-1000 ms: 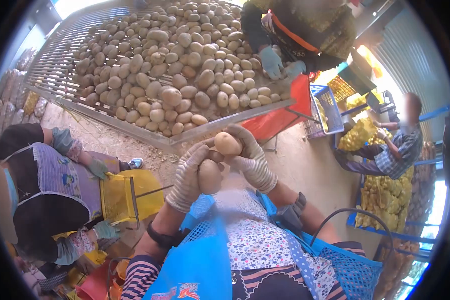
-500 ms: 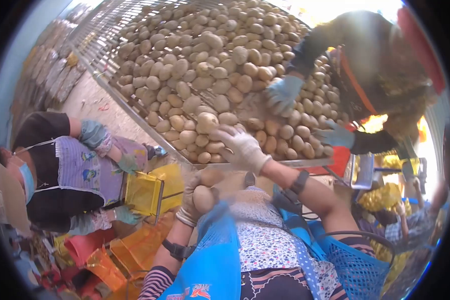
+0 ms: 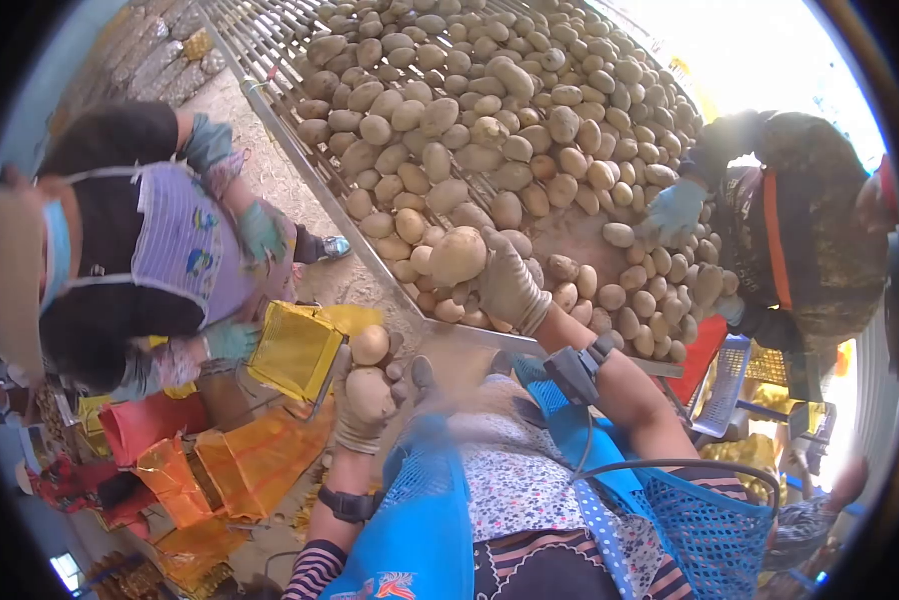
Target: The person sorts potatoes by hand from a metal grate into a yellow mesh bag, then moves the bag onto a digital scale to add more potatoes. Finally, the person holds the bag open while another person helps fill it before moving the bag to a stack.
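My left hand (image 3: 362,418), in a pale work glove, is closed around two potatoes: a large potato (image 3: 370,394) in the palm and a smaller potato (image 3: 370,345) above it. It is in front of my body, off the table's near edge. Over the near side of the slatted metal table (image 3: 410,312), my gloved right hand (image 3: 515,285) has its thumb and fingers against a big round potato (image 3: 459,255). Many brown potatoes (image 3: 510,130) cover the slats around it.
Across the table on the right, a person (image 3: 810,220) in blue gloves handles potatoes. Another masked person (image 3: 110,240) stands at the left by a yellow bag frame (image 3: 295,348). Orange mesh bags (image 3: 260,460) lie lower left; a blue net basket (image 3: 710,530) is at my right side.
My right hand has closed on the big potato, having been spread beside it. The left hand has moved slightly left with its potatoes. The view has shifted, and the person on the left has straightened.
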### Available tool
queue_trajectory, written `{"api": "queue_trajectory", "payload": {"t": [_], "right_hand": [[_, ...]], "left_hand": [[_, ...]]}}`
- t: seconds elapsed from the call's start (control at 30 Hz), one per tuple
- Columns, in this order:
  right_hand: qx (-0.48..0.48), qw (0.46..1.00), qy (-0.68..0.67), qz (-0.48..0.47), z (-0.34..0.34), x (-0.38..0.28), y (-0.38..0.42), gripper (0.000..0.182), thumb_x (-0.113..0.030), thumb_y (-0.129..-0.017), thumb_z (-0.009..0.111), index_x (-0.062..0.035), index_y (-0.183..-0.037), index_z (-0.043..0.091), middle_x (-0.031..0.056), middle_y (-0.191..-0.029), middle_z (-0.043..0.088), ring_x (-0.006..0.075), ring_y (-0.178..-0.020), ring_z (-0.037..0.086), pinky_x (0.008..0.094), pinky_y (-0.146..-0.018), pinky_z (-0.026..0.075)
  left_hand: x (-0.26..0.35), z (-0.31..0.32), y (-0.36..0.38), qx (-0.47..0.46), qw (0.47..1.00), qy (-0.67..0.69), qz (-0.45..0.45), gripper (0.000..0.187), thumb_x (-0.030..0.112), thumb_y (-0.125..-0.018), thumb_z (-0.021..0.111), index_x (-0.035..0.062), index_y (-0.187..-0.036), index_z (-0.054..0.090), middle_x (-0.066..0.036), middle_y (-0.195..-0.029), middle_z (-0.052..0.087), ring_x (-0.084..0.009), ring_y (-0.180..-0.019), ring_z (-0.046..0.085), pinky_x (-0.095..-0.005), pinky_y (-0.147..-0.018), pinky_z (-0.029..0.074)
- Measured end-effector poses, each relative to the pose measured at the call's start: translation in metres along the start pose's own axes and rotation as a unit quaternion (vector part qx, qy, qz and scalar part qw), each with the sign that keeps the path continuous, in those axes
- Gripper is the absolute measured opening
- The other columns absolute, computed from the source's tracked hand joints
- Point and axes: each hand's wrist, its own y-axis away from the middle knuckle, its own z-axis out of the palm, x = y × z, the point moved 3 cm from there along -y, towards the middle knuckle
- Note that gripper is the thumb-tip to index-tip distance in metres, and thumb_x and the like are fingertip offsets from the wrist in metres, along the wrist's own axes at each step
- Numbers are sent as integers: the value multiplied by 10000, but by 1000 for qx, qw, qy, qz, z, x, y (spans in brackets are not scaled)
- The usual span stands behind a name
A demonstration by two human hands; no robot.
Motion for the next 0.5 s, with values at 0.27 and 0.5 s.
{"api": "queue_trajectory", "payload": {"t": [0.27,0.5], "right_hand": [[-38,998,42,-8,52,64,-37,649,-650,-899,353,-91,-1120,599,96,-818,659,127,-464,524,252,-404,408],[-70,894,441,36,136,154,-39,482,-364,-887,622,-171,-1316,516,35,-910,628,113,-655,580,267,-548,495]], "left_hand": [[48,21,27,52,992,-88,80,681,530,-912,491,60,-1396,399,-177,-1398,456,-354,-1222,491,-464,-896,471],[100,-4,75,36,921,-334,198,564,510,-861,545,44,-1178,515,-128,-1240,541,-306,-1168,525,-567,-1001,411]]}}
